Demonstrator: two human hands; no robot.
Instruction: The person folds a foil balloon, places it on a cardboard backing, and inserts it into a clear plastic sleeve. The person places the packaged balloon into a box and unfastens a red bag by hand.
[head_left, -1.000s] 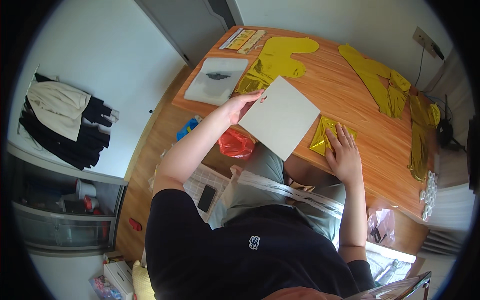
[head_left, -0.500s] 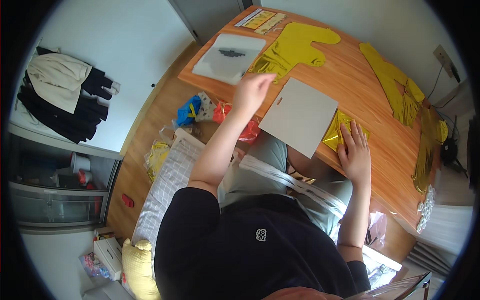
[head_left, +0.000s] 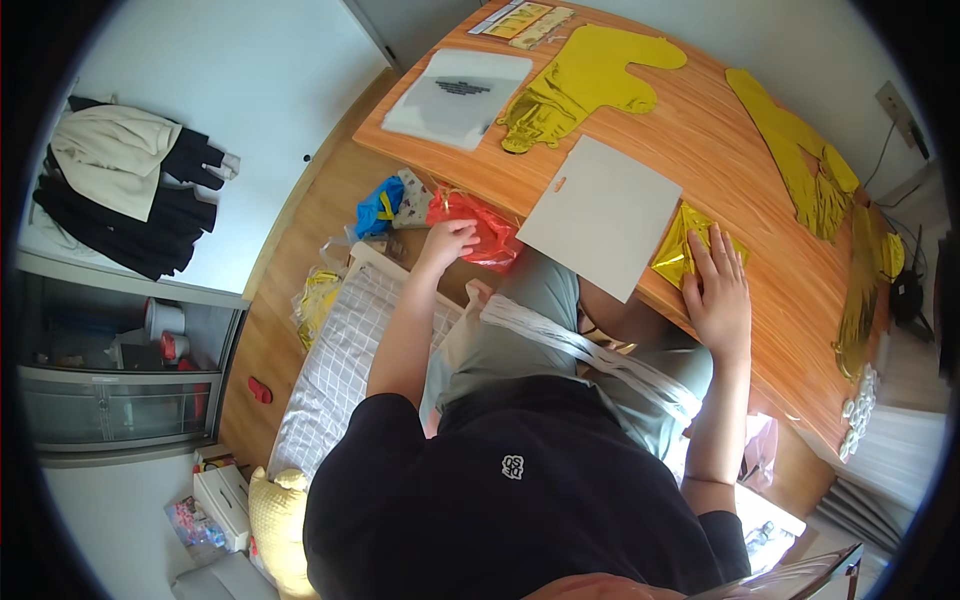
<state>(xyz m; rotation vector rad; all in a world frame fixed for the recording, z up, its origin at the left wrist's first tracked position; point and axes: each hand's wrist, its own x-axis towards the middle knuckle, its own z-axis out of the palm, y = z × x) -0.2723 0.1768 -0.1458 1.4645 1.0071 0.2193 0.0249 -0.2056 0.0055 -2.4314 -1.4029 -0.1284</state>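
My right hand (head_left: 718, 295) lies flat with its fingers stretched out, on the edge of a folded gold foil piece (head_left: 676, 250) at the table's near side. My left hand (head_left: 448, 243) hangs in the air off the table's left edge, in front of a red plastic bag (head_left: 492, 243). Its fingers are loosely bent and somewhat apart, with nothing seen in them. Between the hands, a pale grey board (head_left: 602, 215) with a small slot overhangs the near edge. Beyond it lies a flat, uninflated gold foil balloon (head_left: 598, 78), its lower part crumpled.
Clear plastic sleeves (head_left: 455, 100) and printed yellow cards (head_left: 525, 22) lie at the table's far left. More flat gold foil balloons (head_left: 795, 160) stretch along the right side, near black cables (head_left: 912, 290). A blue bag (head_left: 378, 207) sits beside a bench with a checked cover (head_left: 335, 350).
My left hand has drawn back from over the table, moving left and toward me, and its fingers have loosened. My right hand stays on the folded foil. The view has shifted slightly.
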